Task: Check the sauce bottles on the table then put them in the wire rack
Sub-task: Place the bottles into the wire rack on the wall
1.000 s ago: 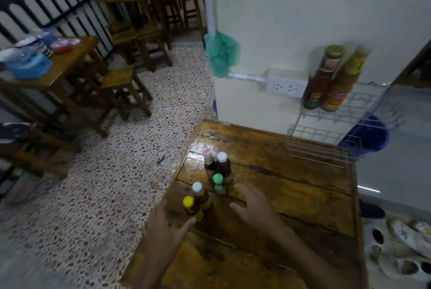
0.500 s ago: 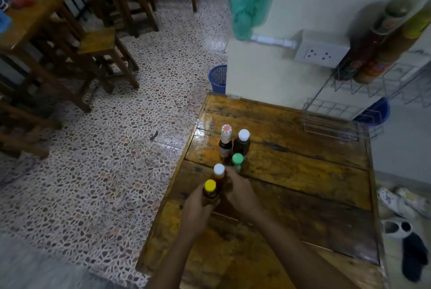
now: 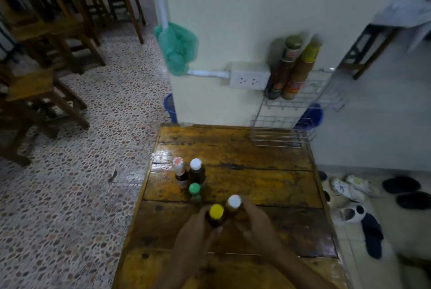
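Observation:
On the wooden table [image 3: 268, 186], my left hand [image 3: 196, 235] grips a dark bottle with a yellow cap [image 3: 216, 213]. My right hand [image 3: 254, 225] grips a bottle with a white cap [image 3: 234, 202] beside it. Both bottles look lifted a little toward me. Three more bottles stand just beyond: a green-capped one [image 3: 195, 189], a dark one with a white cap [image 3: 196, 169], and one with a red-and-white cap [image 3: 179, 169]. The wire rack [image 3: 289, 123] hangs on the wall at the table's far right, with two tall sauce bottles [image 3: 291, 69] on its upper shelf.
A wall socket [image 3: 248, 77] and a green bag [image 3: 177, 48] hang on the wall left of the rack. A blue basket [image 3: 311, 117] sits behind the rack. Shoes [image 3: 349, 197] lie on the floor at the right. Wooden stools and tables [image 3: 42, 88] stand at the left.
My hands went from reaching toward the nearest two bottles to gripping them. Both bottles have come away from the group toward me. The view has tilted and shifted.

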